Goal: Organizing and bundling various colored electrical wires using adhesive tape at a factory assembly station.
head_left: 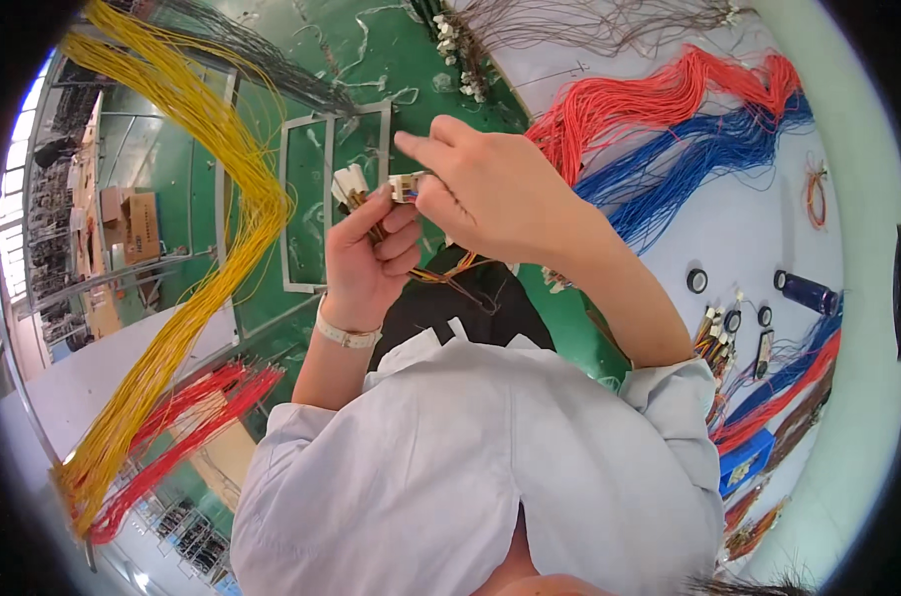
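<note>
left hand (pixel 369 260): closed around small wire harness (pixel 440 270) with white connectors (pixel 350 185), raised mid-air above green floor (pixel 311 199)
right hand (pixel 490 189): pinching white connector (pixel 407 186) at fingertips, wrist bent, touching left hand
tabletop (pixel 748 228): red wires (pixel 649 104), blue wires (pixel 708 154), tape rolls (pixel 697 280)
rack, left: yellow wires (pixel 222 199)
</note>
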Demonstrator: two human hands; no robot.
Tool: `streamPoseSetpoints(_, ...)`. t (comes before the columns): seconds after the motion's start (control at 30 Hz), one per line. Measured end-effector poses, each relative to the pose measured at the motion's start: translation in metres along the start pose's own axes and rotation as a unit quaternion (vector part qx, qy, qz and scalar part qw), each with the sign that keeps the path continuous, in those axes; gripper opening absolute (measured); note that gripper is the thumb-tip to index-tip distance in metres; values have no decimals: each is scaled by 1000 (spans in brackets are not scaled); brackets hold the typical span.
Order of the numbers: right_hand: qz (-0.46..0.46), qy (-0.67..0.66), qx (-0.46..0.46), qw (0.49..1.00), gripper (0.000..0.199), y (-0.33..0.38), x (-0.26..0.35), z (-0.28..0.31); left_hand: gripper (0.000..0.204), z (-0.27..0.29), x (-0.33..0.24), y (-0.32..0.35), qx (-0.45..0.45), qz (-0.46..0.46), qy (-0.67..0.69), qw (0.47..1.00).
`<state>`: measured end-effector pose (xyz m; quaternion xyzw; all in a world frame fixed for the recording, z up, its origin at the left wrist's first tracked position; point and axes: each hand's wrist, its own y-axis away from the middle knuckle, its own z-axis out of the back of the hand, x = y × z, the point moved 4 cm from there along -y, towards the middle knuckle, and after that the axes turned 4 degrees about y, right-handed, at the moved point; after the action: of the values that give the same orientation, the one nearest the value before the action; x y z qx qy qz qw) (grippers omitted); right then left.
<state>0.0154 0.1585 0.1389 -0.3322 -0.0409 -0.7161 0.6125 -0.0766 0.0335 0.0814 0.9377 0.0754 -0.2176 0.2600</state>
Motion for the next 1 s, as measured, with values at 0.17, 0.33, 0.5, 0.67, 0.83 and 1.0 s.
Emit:
streamPoseSetpoints(0.17,-116,39,96,988,50,-15,-19,-30,17,18,-12,-32,51,58,7,997)
streamPoseSetpoints(0.33,-168,9,57,984,38,-41,-40,-47,15,34,-35,-70,43,68,-20,997)
streamPoseSetpoints(0.5,-161,-14,-100,982,17,-60,-68,-61,12,64,-60,-119,25,89,-16,996)
streamPoseSetpoints(0.67,-176,70,-50,981,10,-81,-87,-83,12,77,-77,-153,37,132,-10,990)
streamPoseSetpoints(0.83,-191,112,-32,975,9,-99,-105,-99,11,78,-86,-174,24,151,-51,987)
streamPoseSetpoints(1.0,-206,166,-39,964,8,-108,-109,-108,12,78,-85,-187,21,45,-176,983)
